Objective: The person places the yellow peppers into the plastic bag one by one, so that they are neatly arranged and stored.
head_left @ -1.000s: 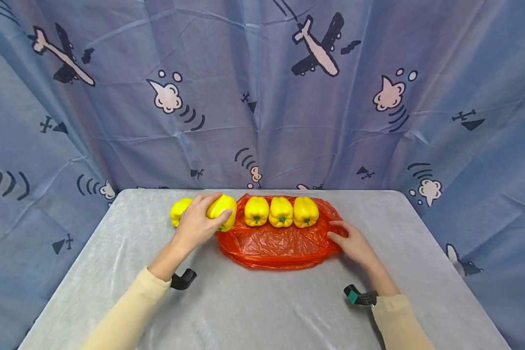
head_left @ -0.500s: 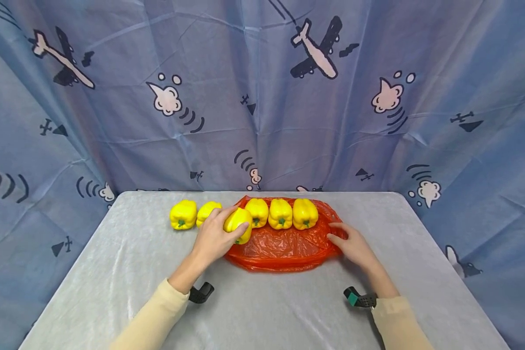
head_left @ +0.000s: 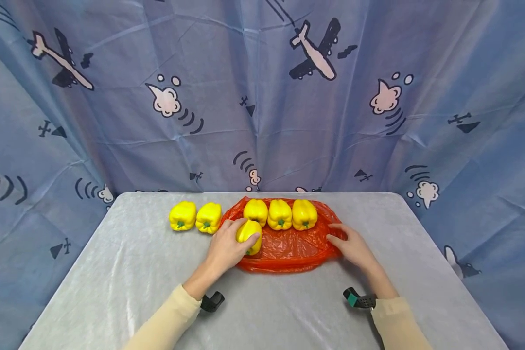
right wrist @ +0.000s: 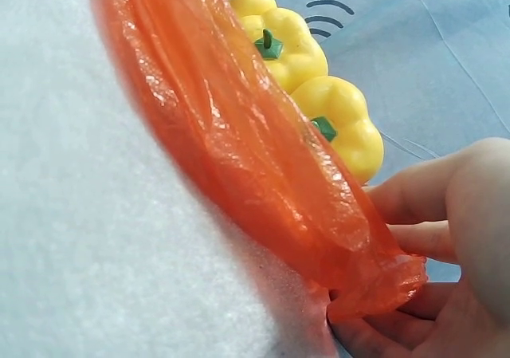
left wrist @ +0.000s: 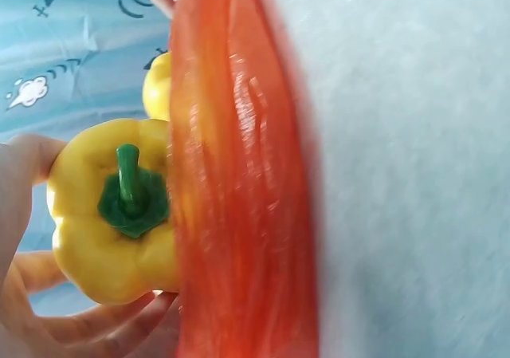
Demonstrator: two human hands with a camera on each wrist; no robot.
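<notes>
My left hand [head_left: 227,245] grips a yellow bell pepper [head_left: 250,236] over the left part of a red plastic bag [head_left: 288,243]. The left wrist view shows that pepper [left wrist: 111,214] with its green stem toward the camera, partly behind the bag's edge [left wrist: 243,175]. Three yellow peppers [head_left: 280,215] stand in a row along the back of the bag. At the bag's right end, my right hand [head_left: 354,247] holds its rim; in the right wrist view the fingers [right wrist: 422,190] lie around the crumpled rim [right wrist: 382,286].
Two more yellow peppers, one [head_left: 183,216] farther left and one [head_left: 208,218] close to the bag, stand on the grey-white table [head_left: 280,311]. A blue patterned curtain [head_left: 218,107] hangs behind the table's back edge.
My left hand has carried its pepper rightward and nearer the front, from beside the bag to over it, uncovering the two peppers on the left. My right hand has stayed at the bag's right end.
</notes>
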